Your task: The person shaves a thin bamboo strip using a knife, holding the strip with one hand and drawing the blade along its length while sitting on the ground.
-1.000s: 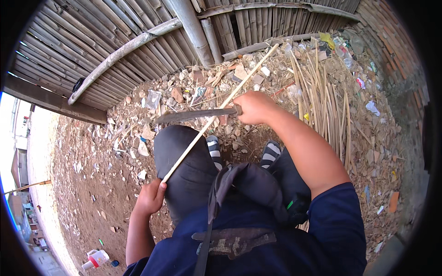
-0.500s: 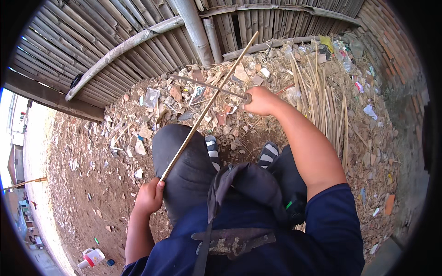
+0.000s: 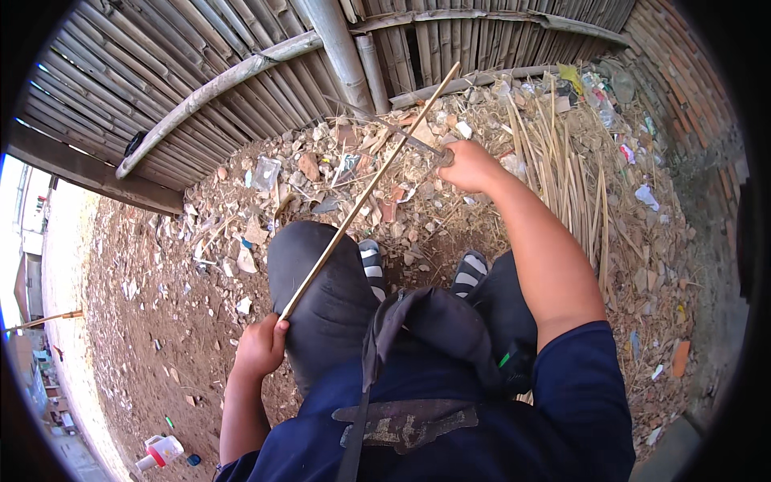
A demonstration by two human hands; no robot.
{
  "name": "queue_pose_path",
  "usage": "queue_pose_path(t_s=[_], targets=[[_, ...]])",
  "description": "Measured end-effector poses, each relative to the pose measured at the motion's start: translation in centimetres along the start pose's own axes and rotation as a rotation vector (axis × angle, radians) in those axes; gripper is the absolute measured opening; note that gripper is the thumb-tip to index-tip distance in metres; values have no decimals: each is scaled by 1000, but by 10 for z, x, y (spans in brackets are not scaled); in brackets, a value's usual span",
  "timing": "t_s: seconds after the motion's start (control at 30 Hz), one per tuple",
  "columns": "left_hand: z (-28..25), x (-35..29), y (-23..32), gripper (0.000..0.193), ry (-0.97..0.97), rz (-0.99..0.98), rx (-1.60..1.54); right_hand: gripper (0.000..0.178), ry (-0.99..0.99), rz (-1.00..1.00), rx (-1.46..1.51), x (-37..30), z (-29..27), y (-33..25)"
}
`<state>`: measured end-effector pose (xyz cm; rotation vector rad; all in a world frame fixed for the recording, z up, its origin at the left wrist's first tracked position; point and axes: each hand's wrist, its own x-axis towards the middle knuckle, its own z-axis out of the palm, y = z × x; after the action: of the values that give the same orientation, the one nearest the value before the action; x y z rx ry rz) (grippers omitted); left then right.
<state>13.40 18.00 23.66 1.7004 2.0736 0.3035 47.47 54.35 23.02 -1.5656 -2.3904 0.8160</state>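
My left hand (image 3: pixel 261 347) is closed around the lower end of a long, thin bamboo strip (image 3: pixel 354 211). The strip slants up and away to the right, passing over my left knee (image 3: pixel 309 269). In my right hand (image 3: pixel 472 167) is the handle of a knife with a long, narrow, dark blade (image 3: pixel 422 145). That blade points up and to the left, crossing the strip near its far part. Whether the edge bites into the strip is too small to tell.
Several cut bamboo strips (image 3: pixel 566 181) lie in a bundle to the right. Ahead stands a bamboo slat wall (image 3: pixel 233 88) with a post (image 3: pixel 341 64); a brick wall (image 3: pixel 683 88) rises at right. Stones and litter cover the ground. A white and red container (image 3: pixel 165 450) lies lower left.
My right hand and the knife have moved up and slightly right, farther along the strip. The blade now tilts more steeply. The strip's far end has shifted slightly right; my left hand stays put.
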Motion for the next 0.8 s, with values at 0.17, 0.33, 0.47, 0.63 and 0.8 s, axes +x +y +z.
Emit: queue_pose_path(t_s=[0.17,0.33,0.47,0.63,0.8], targets=[[-5,-6,3,37,-10,-11,-6,32,-51,-42,-48,-12,-7,-14],[-5,-22,5,43,-75,-56,-160,33,-92,-170,-202,-24,-9,-21],[-8,-29,14,39,-83,-141,-112,32,-159,-188,-228,-24,-5,-22],[4,-33,28,30,129,-88,228,31,-113,-217,-198,-24,3,-21],[4,-32,28,30,252,-48,243,35,-164,-212,-225,-26,6,-27]])
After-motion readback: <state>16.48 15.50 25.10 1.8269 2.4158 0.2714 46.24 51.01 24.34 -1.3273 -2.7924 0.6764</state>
